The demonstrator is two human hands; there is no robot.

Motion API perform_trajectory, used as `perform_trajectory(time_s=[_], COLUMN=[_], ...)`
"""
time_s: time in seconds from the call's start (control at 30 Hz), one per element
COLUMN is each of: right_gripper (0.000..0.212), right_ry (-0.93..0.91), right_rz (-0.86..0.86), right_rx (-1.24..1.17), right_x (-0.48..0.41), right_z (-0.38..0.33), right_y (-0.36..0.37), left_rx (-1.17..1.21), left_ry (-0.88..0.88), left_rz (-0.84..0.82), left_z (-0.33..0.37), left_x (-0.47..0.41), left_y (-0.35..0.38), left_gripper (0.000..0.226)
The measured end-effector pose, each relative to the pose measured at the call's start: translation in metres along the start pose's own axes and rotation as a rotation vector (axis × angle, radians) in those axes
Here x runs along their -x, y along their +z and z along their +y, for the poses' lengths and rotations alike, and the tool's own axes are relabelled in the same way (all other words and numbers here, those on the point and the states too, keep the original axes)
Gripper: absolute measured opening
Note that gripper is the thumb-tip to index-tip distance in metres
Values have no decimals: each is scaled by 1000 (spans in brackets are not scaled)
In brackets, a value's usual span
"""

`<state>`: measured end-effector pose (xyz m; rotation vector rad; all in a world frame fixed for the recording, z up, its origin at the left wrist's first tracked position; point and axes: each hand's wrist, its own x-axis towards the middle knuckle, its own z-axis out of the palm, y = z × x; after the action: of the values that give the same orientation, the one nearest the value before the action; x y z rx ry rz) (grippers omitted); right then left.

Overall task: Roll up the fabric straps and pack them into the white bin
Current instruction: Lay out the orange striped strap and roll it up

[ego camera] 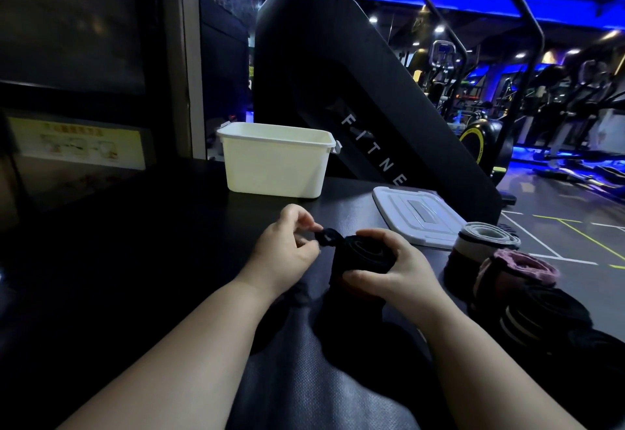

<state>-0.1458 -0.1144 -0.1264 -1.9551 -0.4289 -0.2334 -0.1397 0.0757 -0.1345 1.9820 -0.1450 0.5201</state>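
Observation:
A black fabric strap (pixel 363 255), wound into a thick roll, sits above the dark table (pixel 176 226) in front of me. My right hand (pixel 395 269) grips the roll from the right, fingers over its top and thumb under it. My left hand (pixel 287 250) pinches the strap's loose black end (pixel 327 237) just left of the roll. The white bin (pixel 275 162) stands open further back on the table, beyond both hands. Its inside is hidden from here.
The bin's white lid (pixel 419 215) lies flat to the right. Rolled straps, one grey-white (pixel 483 237), one pink (pixel 522 265), and darker ones (pixel 541 314), lie at the table's right edge. A black fitness machine (pixel 355 91) rises behind the bin.

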Motion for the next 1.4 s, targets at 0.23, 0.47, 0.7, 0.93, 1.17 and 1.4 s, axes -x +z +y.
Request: perform_trajectory(time_s=[0.23, 0.47, 0.7, 0.93, 1.17, 1.4], right_gripper=[58, 58, 62, 53, 49, 69], right_ry=[-3, -13, 35, 30, 82, 182], right_rz=[-14, -87, -231, 45, 63, -359], right_rx=[-37, -59, -170, -22, 40, -423], right_x=[0, -2, -6, -5, -7, -5], right_z=[1, 6, 12, 8, 4, 13], right_y=[2, -1, -7, 2, 3, -7], left_rx=[-2, -2, 384, 520, 389, 435], left_ry=[6, -21, -165, -270, -225, -253], left_rz=[-92, -91, -243, -323, -298, -287], left_z=[-3, -1, 7, 9, 8, 5], left_x=[1, 0, 4, 6, 7, 6], left_y=[-1, -1, -5, -6, 3, 3], left_gripper=[38, 12, 14, 13, 9, 13])
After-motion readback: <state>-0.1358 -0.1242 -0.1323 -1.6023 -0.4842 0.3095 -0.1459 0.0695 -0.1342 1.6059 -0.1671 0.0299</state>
